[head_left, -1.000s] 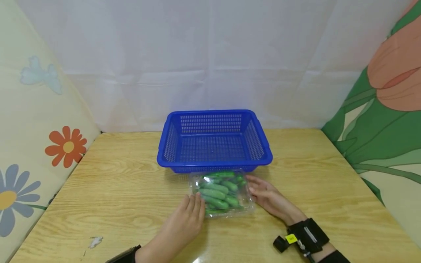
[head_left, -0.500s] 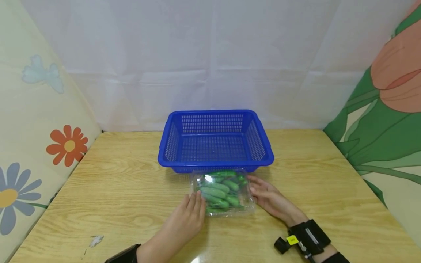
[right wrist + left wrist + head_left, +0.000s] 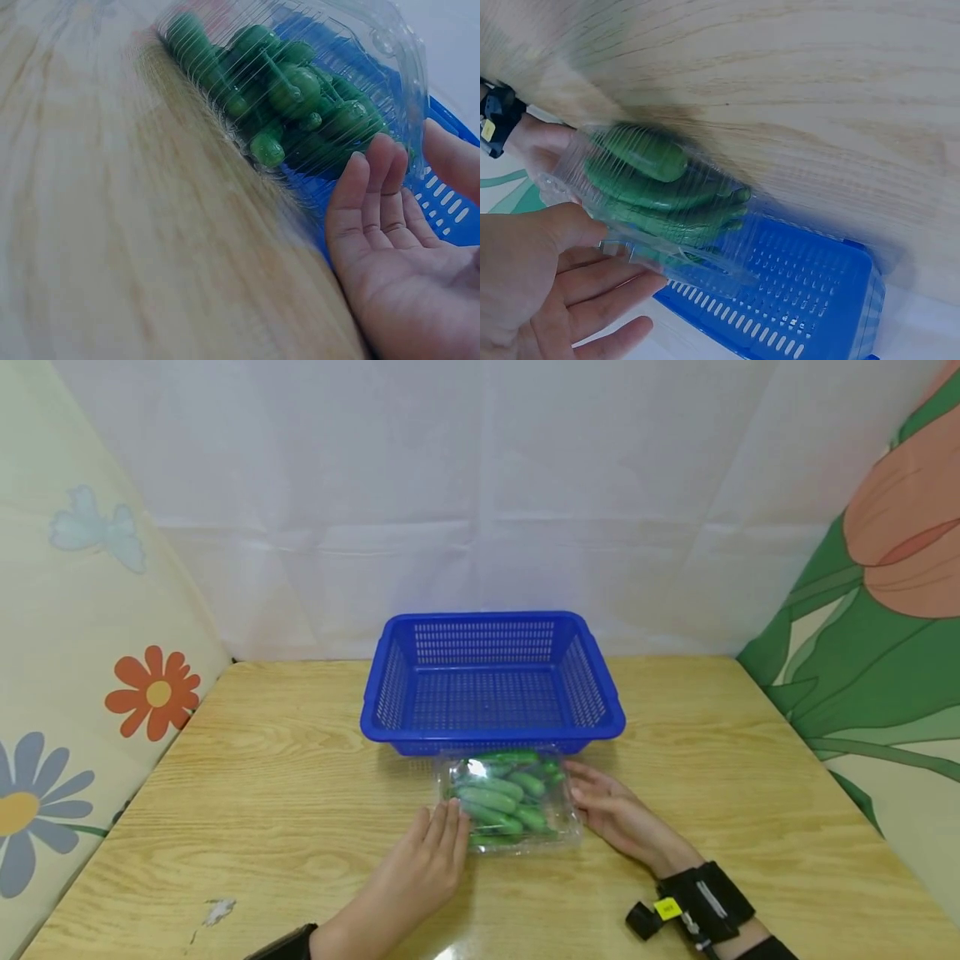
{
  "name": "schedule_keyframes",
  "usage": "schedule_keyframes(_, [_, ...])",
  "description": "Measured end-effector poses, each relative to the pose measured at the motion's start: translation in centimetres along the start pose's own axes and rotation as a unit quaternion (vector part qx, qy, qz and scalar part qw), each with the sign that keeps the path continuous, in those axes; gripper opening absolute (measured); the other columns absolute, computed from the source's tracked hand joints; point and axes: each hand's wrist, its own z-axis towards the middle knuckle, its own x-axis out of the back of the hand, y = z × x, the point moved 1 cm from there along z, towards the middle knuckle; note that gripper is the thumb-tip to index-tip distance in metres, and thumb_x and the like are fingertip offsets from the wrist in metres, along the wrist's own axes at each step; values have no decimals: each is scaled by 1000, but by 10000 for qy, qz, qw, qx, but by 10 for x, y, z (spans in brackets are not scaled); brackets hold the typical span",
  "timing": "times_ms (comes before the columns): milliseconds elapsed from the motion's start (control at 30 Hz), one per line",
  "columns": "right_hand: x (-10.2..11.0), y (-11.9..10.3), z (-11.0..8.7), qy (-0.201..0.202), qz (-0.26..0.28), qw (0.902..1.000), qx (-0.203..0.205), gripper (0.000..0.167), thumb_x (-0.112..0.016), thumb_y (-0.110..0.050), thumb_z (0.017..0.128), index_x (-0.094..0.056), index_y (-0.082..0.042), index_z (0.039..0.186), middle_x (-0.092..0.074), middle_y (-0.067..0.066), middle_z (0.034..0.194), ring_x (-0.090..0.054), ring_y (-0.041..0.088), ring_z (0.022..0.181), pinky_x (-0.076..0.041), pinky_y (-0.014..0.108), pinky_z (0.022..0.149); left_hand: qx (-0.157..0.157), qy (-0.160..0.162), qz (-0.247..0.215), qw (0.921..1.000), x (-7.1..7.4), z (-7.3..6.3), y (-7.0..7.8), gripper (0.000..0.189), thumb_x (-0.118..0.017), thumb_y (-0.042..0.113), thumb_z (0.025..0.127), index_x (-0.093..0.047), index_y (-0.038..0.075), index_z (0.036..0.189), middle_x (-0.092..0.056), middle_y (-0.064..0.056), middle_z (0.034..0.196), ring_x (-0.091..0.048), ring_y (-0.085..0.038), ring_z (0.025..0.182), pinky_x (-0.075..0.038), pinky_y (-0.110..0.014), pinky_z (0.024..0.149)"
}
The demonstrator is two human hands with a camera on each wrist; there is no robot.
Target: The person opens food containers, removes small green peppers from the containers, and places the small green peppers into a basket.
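Observation:
On the table lies a clear plastic clamshell box (image 3: 562, 817), with several smooth, elongated green vegetables (image 3: 487, 799) inside; stems show on them in the right wrist view. My left hand (image 3: 431, 857) touches the box's left side, fingers nearly straight; in the left wrist view the thumb (image 3: 581, 225) lies against its plastic edge. At the opposite side my right hand (image 3: 618, 818) rests its fingertips against the box, palm turned inward. The right wrist view shows those fingers (image 3: 349, 191) only slightly bent, with the thumb apart from them. The box looks closed.
Directly behind the box stands a blue perforated basket (image 3: 491, 735) with nothing in it. The wooden table (image 3: 285, 760) has a worn patch (image 3: 219, 910) at the front left. A white cloth (image 3: 315, 510) hangs behind, and printed flower panels border both sides.
Between the earlier frames and now the box, basket and both hands hold practically the same positions. Only a slight shift of the head view is visible.

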Motion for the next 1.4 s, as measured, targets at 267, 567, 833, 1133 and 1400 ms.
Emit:
schedule_keyframes(267, [0,0,-1,43,-71,10000,-13,54,-42,0,104,-13,7,149,-61,-2,115,-59,9,104,-48,25,96,-41,79,-22,10000,0,-1,0,43,-39,22,99,-68,7,125,-68,-11,123,-65,-22,113,-52,-34,97])
schedule_keyframes(567, [-3,-3,-1,148,-81,9997,-198,61,-40,-1,105,0,10,149,-61,-2,117,-59,10,107,-49,25,97,-51,349,-140,9993,-5,-3,0,55,-18,6,103,-71,7,121,-70,-11,118,-67,-21,109,-53,-32,95])
schedule_keyframes(833, [-4,-4,0,209,13,9994,-263,68,-40,-1,105,10,12,148,-61,-3,113,-59,9,105,-49,24,95,-2,487,-75,9988,-3,-2,1,47,-27,7,102,-71,5,119,-70,-12,117,-68,-23,108,-55,-33,92])
schedule_keyframes(1133, [-3,-3,0,210,3,9995,-219,63,-39,0,105,5,11,149,-61,-4,111,-59,8,103,-49,23,93,78,586,-76,9982,-4,-2,2,72,-3,-7,100,-71,5,117,-71,-13,114,-68,-22,105,-55,-32,92])
schedule_keyframes(1400, [-2,-4,0,175,39,9996,-200,64,-39,1,105,7,12,148,-61,-3,111,-59,8,102,-49,23,93,145,351,-292,9989,0,0,-1,40,-37,14,98,-71,6,119,-70,-12,118,-68,-23,107,-55,-33,92])
